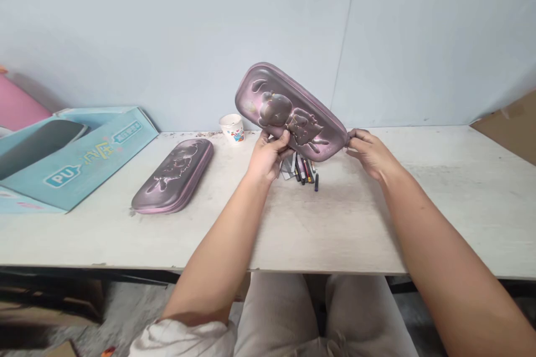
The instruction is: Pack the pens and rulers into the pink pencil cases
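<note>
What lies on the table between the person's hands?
The head view shows pens under the pencil case, between the left hand and right hand.

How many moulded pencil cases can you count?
2: a case between the left hand and right hand, another case on the table; the teal box may hide more.

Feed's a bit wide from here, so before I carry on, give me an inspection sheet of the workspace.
Surface: scuffed white table, with marks along its back edge.
Job's things: moulded mauve pencil case, held up tilted; matching pencil case, lying closed on the table.
Clutter: small pile of pens below the held case; paper cup at the back; turquoise box at far left.
Grippers: left hand grips the held case's lower edge; right hand pinches its end.
Cables: nothing seen.
Surroundings: pale blue wall; cardboard sheet at right.
</note>
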### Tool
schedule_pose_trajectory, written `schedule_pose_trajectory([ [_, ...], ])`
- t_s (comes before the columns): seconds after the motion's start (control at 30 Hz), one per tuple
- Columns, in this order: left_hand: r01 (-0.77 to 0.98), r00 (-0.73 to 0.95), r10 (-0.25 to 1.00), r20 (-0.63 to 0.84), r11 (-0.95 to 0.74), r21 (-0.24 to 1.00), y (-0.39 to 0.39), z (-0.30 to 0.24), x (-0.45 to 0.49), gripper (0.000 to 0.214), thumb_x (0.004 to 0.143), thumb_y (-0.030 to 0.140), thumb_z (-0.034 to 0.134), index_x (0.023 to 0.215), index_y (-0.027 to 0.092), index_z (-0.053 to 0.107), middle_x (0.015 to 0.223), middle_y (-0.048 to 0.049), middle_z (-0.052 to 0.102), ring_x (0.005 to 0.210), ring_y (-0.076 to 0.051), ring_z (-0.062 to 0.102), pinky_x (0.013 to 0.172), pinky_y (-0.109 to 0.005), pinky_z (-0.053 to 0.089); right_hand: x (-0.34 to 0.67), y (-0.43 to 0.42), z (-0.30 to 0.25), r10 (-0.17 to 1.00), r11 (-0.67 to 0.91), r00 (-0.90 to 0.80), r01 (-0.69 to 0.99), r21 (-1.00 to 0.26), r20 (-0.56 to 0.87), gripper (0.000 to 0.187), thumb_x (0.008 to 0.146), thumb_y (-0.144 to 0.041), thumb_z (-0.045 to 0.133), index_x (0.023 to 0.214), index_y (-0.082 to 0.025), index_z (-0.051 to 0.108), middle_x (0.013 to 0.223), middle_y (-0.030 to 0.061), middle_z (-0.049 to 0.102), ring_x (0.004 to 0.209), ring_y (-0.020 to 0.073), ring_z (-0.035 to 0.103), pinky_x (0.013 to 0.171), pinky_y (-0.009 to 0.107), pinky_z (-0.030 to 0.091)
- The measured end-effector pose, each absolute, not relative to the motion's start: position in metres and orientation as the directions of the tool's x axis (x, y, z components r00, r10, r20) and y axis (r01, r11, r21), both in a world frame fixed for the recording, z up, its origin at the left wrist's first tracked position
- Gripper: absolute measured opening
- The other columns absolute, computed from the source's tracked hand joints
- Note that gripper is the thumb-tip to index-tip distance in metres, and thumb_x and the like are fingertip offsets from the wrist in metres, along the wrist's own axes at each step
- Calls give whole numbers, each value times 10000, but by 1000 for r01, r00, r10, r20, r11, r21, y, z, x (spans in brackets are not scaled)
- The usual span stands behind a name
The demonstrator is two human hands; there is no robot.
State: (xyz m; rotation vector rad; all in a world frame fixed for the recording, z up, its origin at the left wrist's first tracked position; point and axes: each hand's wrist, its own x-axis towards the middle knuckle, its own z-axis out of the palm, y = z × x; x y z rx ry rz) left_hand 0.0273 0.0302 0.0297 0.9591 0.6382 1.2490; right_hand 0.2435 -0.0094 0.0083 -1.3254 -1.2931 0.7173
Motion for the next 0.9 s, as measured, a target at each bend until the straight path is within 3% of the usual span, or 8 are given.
schedule_pose_trajectory([
  [0.13, -601, 230, 972, 53, 99, 793, 29, 31, 32, 278, 714, 206, 680, 939, 194, 517, 840, -7, 669, 855, -167, 657, 826, -350, 519, 231, -11, 7, 990, 110, 92, -40, -993, 106, 84, 604, -224, 578, 679, -202, 547, 731, -42, 517, 782, 117, 475, 808, 319, 387],
  [0.33, -654, 212, 961, -176, 273, 706, 21, 26, 50, 137, 814, 244, 578, 886, 128, 568, 831, -56, 656, 810, -157, 655, 766, -296, 553, 205, -14, 0, 986, 116, -84, -258, -959, 141, 221, 614, -263, 679, 826, -215, 637, 857, -21, 635, 872, 131, 540, 888, 337, 384],
  [0.43, -654, 255, 956, -145, 281, 703, 18, 25, 54, 140, 830, 257, 558, 887, 130, 557, 808, -51, 650, 789, -151, 654, 766, -303, 555, 201, -12, -5, 980, 132, -123, -204, -970, 159, 314, 626, -295, 690, 923, -202, 646, 982, 22, 650, 964, 166, 548, 925, 364, 372],
  [0.53, -603, 252, 966, -61, 206, 771, 19, 25, 50, 183, 794, 274, 607, 899, 143, 533, 841, -50, 655, 819, -161, 652, 799, -340, 543, 207, -6, -10, 984, 179, 14, -61, -982, 178, 327, 635, -311, 680, 938, -194, 637, 1022, 39, 644, 990, 182, 545, 931, 382, 368],
  [0.7, -401, 181, 982, 46, 31, 916, 23, 25, 37, 254, 750, 268, 651, 934, 170, 505, 931, -56, 650, 841, -167, 647, 788, -353, 536, 221, -1, -8, 888, 350, 329, -26, -936, 323, 252, 780, -456, 506, 820, -218, 579, 910, 3, 606, 889, 148, 547, 821, 338, 441],
  [0.8, -358, 149, 986, 77, -19, 934, 22, 26, 35, 352, 725, 275, 675, 997, 200, 464, 972, -53, 637, 878, -172, 639, 778, -350, 532, 220, -8, 0, 842, 411, 381, 2, -912, 381, 288, 795, -502, 488, 769, -220, 540, 769, -25, 538, 768, 118, 524, 751, 286, 451],
  [0.9, -432, 142, 984, 111, -39, 901, 19, 28, 38, 506, 705, 381, 684, 1087, 228, 390, 1071, -66, 605, 935, -180, 624, 790, -358, 524, 212, -16, 7, 798, 449, 374, 151, -880, 472, 291, 791, -507, 510, 790, -217, 534, 752, -23, 513, 761, 117, 511, 742, 269, 438],
])
